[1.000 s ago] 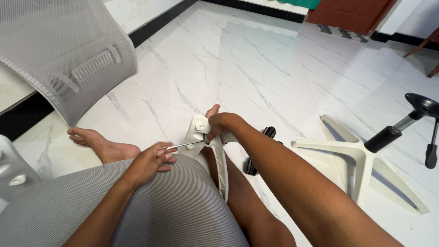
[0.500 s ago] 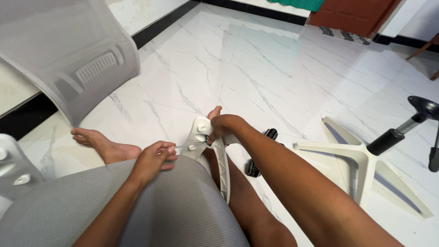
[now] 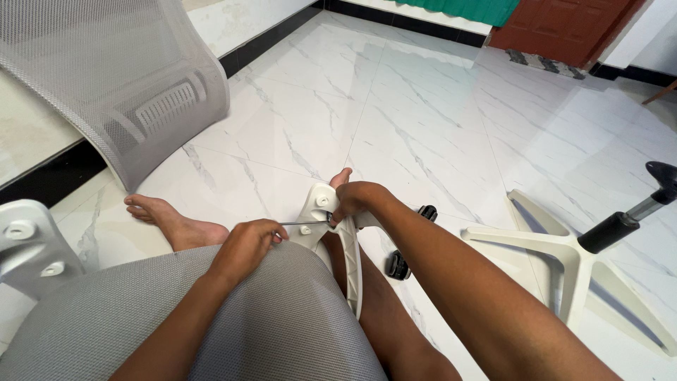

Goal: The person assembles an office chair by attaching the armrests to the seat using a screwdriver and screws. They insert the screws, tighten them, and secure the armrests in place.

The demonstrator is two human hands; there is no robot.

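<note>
We are sitting on the white floor (image 3: 423,106) with a grey seat cushion (image 3: 233,324) resting across our lap. Our left hand (image 3: 247,243) is closed around the bent end of a thin metal key (image 3: 305,224), and the other end of the key points into a hole in the white armrest bracket (image 3: 338,240). Our right hand (image 3: 356,199) is curled around the top of that bracket, right where the key goes in, and it holds the bracket against the edge of the seat. The two hands are near each other but not touching (the little key runs between them). We think the bracket is being fixed to the seat right now, and we cannot tell if the bolt is tight yet, because the fingers hide it. A lot looks left to do. The grey mesh backrest (image 3: 120,77) stands by the wall, not joined to anything. Another white plastic part (image 3: 32,247) lies at our left side. The white star-shaped base (image 3: 564,261) lies on the floor to our right with its black gas post (image 3: 620,226) sticking out, and a black wheel (image 3: 398,264) sits loose beside our leg.
</note>
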